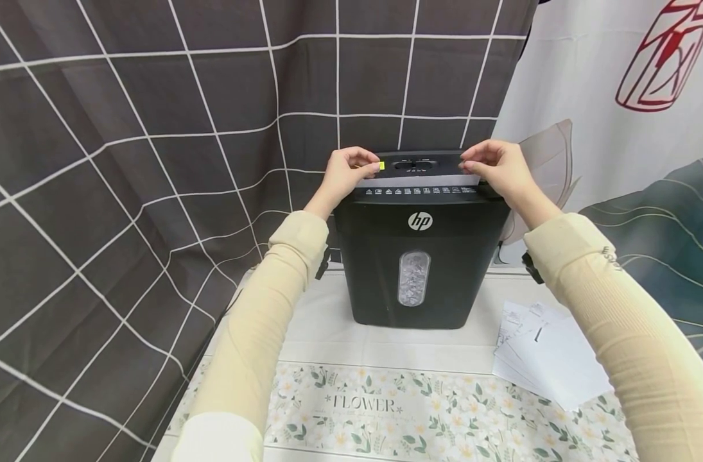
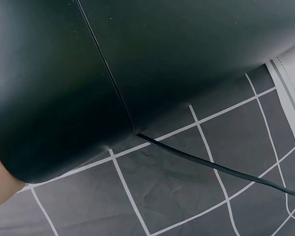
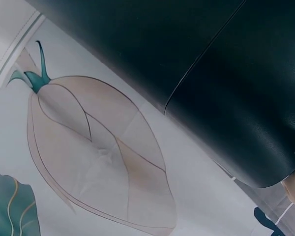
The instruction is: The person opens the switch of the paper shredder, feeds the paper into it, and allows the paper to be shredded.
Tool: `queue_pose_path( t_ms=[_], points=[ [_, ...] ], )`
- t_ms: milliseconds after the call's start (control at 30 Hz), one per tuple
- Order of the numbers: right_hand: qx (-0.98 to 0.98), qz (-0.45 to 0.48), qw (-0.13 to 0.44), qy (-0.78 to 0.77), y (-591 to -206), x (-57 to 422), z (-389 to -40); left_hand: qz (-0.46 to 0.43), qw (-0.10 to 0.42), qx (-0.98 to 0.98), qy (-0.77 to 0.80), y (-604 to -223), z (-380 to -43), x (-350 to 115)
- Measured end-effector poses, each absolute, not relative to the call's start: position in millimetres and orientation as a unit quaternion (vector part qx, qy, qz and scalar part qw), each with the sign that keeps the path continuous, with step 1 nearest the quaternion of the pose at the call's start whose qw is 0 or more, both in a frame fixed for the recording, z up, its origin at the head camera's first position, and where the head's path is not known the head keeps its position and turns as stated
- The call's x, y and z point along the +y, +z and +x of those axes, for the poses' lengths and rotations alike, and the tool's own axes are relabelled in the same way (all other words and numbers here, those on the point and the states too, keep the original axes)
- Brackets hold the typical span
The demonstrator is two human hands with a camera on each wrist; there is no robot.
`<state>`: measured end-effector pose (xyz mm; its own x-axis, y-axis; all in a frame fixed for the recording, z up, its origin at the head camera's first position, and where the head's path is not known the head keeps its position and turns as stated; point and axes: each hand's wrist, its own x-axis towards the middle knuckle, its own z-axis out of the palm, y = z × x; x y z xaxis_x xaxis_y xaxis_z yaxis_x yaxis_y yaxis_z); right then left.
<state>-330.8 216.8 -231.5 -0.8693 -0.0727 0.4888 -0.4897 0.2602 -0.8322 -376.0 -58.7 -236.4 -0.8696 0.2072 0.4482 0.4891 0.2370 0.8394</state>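
Note:
In the head view, a black HP paper shredder [image 1: 374,256] stands upright with a window of shredded bits in its front. A strip of light grey paper [image 1: 420,181] shows across the slot at its top. My left hand [image 1: 345,172] is over the top left corner, its bent fingertips beside a small yellow label [image 1: 382,165]. Over the top right corner, my right hand [image 1: 498,168] has its thumb and fingers bent close together. Both sets of fingertips appear just above the paper's edge. Each wrist view shows mainly the shredder's dark side [image 2: 54,98] [image 3: 226,98].
Loose sheets of paper [image 1: 553,353] lie to the right on the table, over a floral mat [image 1: 363,423]. Behind and left hangs a dark curtain with a white grid [image 1: 212,96]. A black cord [image 2: 211,169] runs from the shredder's side.

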Motion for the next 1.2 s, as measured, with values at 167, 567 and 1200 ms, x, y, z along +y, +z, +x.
queue_pose_path(
  t_ms=[167, 567, 1200],
  points=[
    [-0.758, 0.185, 0.171, 0.601, -230.8, 216.0, -328.8, -0.221, 0.115, -0.778, -0.577, -237.1, -374.9, -61.4],
    [-0.722, 0.189, 0.160, 0.646, -228.7, 213.7, -325.3, -0.219, 0.111, -0.769, -0.590, -235.9, -372.2, -63.4],
    [-0.683, 0.225, 0.130, 0.682, -233.2, 213.6, -311.2, -0.230, 0.083, -0.742, -0.624, -231.6, -358.9, -67.2]
  ],
)
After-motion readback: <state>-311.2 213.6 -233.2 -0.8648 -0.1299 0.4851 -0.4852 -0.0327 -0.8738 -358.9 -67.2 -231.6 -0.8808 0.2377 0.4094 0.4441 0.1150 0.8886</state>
